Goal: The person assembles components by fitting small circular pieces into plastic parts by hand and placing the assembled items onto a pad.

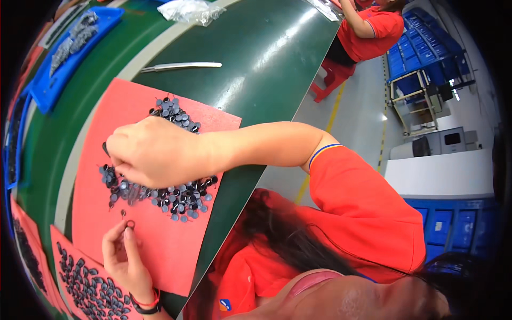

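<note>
R hand (154, 152) is raking, fingers curled, the pile of small dark discs (178, 197) at mid red mat (160, 250); L hand (125, 256) is pinching one disc (130, 225) near the mat's L edge — prob. light, stiff, best held by its rim.

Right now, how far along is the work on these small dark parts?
Looks done: spread dark parts cover the lower red mat. In hand: the left hand pinches one small part over the middle red mat; the right hand reaches into the pile of round dark parts. Left: that pile is large, so much seems to remain.
</note>
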`<state>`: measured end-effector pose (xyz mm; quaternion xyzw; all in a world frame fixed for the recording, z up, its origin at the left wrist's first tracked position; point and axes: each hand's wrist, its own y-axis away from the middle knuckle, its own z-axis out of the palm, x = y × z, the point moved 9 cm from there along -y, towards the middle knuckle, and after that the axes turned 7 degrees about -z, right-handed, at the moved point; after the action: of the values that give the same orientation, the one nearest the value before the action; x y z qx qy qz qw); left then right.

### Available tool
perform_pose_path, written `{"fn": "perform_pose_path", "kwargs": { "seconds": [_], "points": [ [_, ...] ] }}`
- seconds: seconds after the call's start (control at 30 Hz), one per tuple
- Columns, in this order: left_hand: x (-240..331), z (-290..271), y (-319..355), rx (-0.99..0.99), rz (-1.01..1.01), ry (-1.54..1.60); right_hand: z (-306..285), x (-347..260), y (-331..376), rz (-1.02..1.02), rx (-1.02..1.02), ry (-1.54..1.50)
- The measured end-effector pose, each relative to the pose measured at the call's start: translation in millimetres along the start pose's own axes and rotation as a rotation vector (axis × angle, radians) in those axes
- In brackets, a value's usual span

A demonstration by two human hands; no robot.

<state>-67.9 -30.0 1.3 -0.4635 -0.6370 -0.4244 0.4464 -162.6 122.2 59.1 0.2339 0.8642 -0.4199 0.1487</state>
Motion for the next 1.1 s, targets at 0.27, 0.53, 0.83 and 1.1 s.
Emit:
{"fn": "perform_pose_path", "kwargs": {
  "seconds": [0.27, 0.53, 0.83, 1.1],
  "points": [
    [-19.6, 1.3, 4.6, -0.102, -0.006, -0.080, -20.2, -10.3, -2.6, -0.026, 0.094, -0.166],
    [-9.9, 2.7, 7.0, -0.088, 0.019, -0.169, -34.1, -19.2, -6.7, -0.049, 0.122, -0.102],
    [-17.7, -8.5, 1.5, -0.002, -0.071, 0.044, -24.5, -15.3, -3.6, -0.071, 0.131, -0.161],
    [8.6, -19.4, 1.2, 0.082, -0.055, 0.150, 2.5, -30.6, -6.2, -0.026, -0.036, -0.545]
  ]
}}
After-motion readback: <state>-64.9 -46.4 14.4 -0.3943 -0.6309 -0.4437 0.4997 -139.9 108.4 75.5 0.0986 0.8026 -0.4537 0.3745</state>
